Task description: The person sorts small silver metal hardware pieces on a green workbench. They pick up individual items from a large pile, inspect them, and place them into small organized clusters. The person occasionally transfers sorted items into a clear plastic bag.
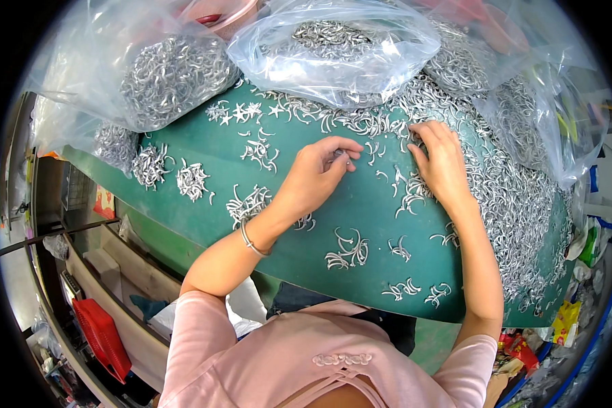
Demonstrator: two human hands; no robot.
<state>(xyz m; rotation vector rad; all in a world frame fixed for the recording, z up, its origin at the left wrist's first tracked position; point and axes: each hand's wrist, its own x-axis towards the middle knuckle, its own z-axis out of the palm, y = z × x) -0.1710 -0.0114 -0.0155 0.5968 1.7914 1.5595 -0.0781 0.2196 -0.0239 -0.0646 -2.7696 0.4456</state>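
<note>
My left hand [317,175] is curled above the middle of the green tabletop [306,262]. Small curved silver metal pieces [340,154] show between its thumb and fingers. To the right, my right hand [440,160] hovers at the edge of a large spread of curved silver pieces [517,211], its thumb apart from its bent fingers. Nothing shows in its grasp. A few loose pieces [374,151] lie between the hands. Beneath my left wrist sits a small pile [247,202], partly hidden by the arm.
Clear plastic bags of silver pieces stand along the far edge: one at left [177,75], an open one in the middle [333,61], another at right [523,115]. Several small piles dot the table, including one nearer me [347,250]. A red basket [102,336] is at lower left.
</note>
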